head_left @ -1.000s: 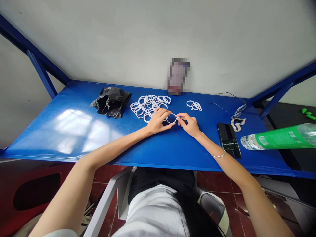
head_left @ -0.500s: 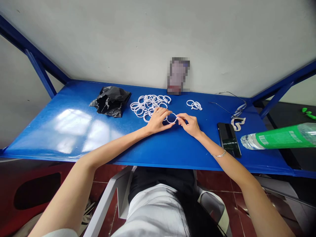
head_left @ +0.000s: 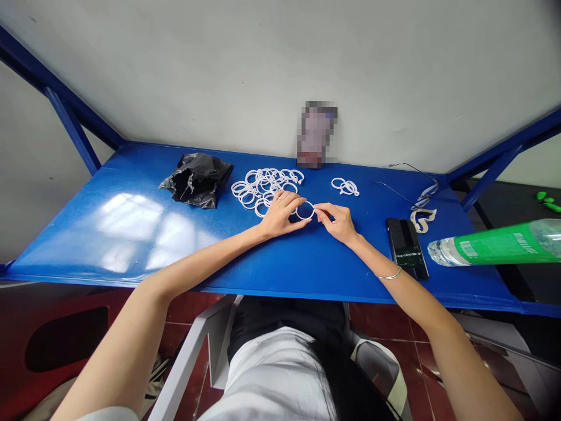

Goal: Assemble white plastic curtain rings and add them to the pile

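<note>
A white plastic ring (head_left: 309, 203), which looks like a curtain ring with a small eyelet, is held between my two hands just above or on the blue table. My left hand (head_left: 280, 216) curves around its left side, thumb and fingers touching the rim. On the right, my right hand (head_left: 336, 221) pinches the ring's edge where the eyelet seems to be; the fingertips hide the detail. Behind and left of my left hand lies a pile of similar white rings (head_left: 263, 186), partly covered by that hand. A smaller group of white rings (head_left: 348, 187) rests further back to the right.
A crumpled black plastic bag (head_left: 204, 175) lies left of the pile. An upright, blurred-out object (head_left: 314, 135) leans on the wall. Toward the right are eyeglasses (head_left: 425, 194), a white curved piece (head_left: 423, 221), a phone (head_left: 407, 248) and a green-labelled bottle (head_left: 499, 242).
</note>
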`<state>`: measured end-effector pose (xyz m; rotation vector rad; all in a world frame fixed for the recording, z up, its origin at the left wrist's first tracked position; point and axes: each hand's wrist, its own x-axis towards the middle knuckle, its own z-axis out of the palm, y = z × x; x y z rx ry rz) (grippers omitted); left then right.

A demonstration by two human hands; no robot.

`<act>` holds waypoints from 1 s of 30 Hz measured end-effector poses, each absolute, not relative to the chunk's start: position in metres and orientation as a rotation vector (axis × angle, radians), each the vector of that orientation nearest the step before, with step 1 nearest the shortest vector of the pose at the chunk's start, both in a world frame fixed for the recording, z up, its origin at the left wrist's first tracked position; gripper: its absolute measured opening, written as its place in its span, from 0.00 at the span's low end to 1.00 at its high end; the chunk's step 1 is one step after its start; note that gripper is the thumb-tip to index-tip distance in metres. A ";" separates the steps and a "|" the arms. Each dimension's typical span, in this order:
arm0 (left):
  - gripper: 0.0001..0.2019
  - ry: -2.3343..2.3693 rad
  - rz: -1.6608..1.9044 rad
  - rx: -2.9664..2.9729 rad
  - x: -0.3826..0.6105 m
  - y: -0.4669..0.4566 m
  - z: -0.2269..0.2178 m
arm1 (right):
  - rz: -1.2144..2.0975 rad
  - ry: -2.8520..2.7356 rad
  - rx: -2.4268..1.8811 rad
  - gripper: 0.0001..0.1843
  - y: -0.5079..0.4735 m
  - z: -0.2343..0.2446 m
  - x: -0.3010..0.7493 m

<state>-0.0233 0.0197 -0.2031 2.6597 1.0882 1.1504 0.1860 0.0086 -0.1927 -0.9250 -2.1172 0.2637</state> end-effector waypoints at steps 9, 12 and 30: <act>0.19 1.065 1.149 2.655 -0.023 0.020 -0.203 | 0.255 -2.118 -0.912 0.10 0.008 -0.191 0.185; 0.19 1.085 1.144 2.654 -0.023 0.020 -0.203 | 0.255 -2.108 -0.913 0.09 0.008 -0.191 0.185; 0.20 1.108 1.126 2.625 -0.023 0.019 -0.202 | 0.305 -2.114 -0.985 0.11 0.007 -0.193 0.186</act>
